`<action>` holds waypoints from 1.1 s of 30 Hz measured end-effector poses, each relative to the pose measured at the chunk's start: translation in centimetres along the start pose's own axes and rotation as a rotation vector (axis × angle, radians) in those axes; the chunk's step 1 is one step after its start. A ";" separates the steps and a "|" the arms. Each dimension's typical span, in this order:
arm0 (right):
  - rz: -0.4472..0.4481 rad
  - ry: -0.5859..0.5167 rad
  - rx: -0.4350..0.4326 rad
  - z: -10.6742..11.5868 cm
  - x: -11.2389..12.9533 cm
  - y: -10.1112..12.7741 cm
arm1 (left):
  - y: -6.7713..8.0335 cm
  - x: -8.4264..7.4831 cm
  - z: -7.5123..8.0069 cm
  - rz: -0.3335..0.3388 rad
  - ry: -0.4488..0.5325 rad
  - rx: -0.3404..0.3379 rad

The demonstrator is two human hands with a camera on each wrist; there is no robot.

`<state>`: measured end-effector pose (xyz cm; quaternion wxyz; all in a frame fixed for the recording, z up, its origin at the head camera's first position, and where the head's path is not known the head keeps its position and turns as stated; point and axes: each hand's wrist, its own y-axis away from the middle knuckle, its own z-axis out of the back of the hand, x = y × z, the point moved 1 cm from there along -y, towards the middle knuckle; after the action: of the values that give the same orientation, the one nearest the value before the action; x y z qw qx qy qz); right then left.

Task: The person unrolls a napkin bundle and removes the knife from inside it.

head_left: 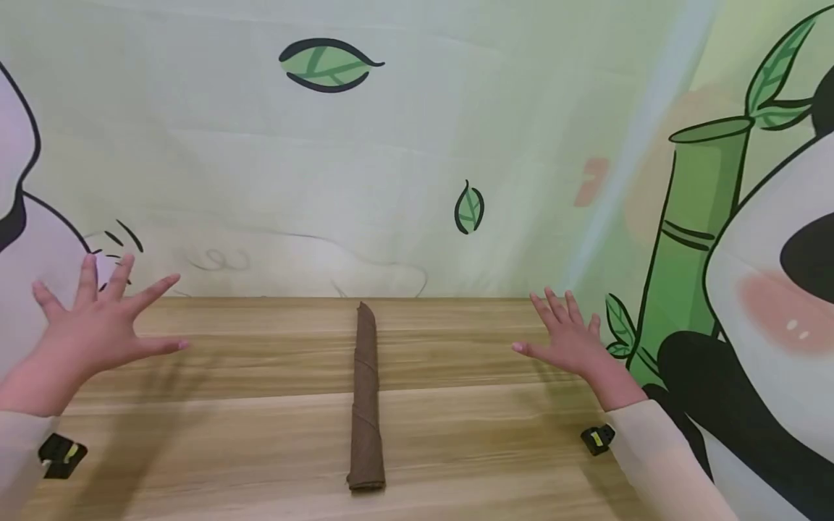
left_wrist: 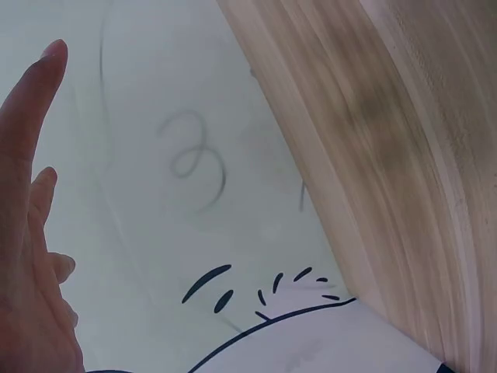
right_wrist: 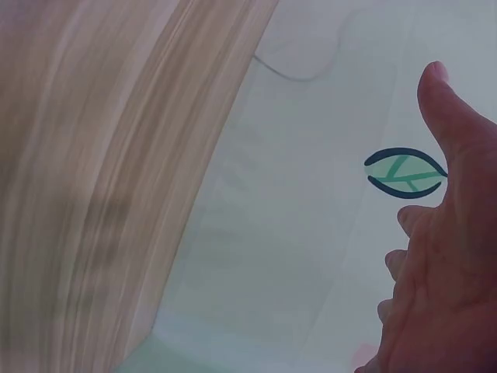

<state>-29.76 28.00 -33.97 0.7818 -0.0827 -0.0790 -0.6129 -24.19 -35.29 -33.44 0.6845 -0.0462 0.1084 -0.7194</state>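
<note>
Brown cloth roll lies lengthwise mid wooden table, pointing twd the backdrop. Left hand and right hand hover either side, well apart from it, fingers spread, holding nothing, both above the table.

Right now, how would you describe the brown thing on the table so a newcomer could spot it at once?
Start at the wooden table set against the panda-and-bamboo backdrop. Midway between the open left hand and open right hand, touching neither, lies the rolled brown cloth, pointing from the near edge toward the backdrop. It is the only dark, stick-like roll on the pale wood.
</note>
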 end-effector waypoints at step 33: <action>0.002 -0.061 -0.061 -3.6 -0.4 1.6 | 0.8 0.0 -3.1 -0.031 0.027 -0.049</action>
<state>-28.23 27.92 -37.66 0.7770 -0.1249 -0.0840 -0.6113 -24.08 -35.03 -36.61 0.6704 -0.0549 0.1344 -0.7277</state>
